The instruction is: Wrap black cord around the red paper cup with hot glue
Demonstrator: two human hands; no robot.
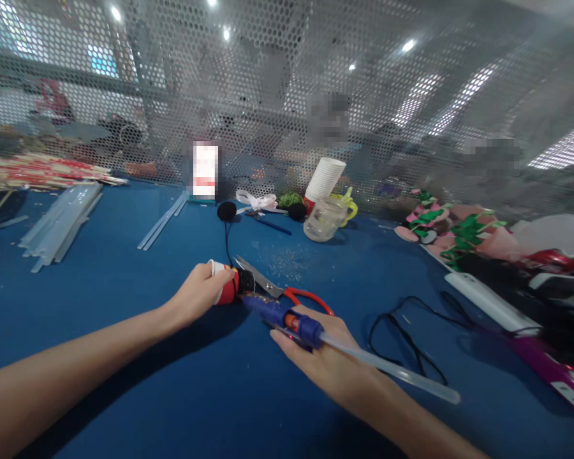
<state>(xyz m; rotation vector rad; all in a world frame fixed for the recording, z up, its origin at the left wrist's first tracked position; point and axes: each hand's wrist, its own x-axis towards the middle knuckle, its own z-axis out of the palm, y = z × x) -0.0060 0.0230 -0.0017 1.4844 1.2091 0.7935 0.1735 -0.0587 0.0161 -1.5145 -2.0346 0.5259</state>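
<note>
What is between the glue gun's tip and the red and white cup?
Nothing visible. The glue gun in the right hand points straight at the cup held by the left hand. The scissors lie just behind, not between.

- My right hand (330, 363) wraps the glue gun (287, 320), hiding its grip.
- My left hand (198, 294) covers half the cup (228, 294).
- Box (205, 170) at the surface's far edge: blurred.

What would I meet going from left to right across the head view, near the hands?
Clear glue sticks → left hand holding red-and-white cup → glue gun in right hand → black cable → white bar.
</note>
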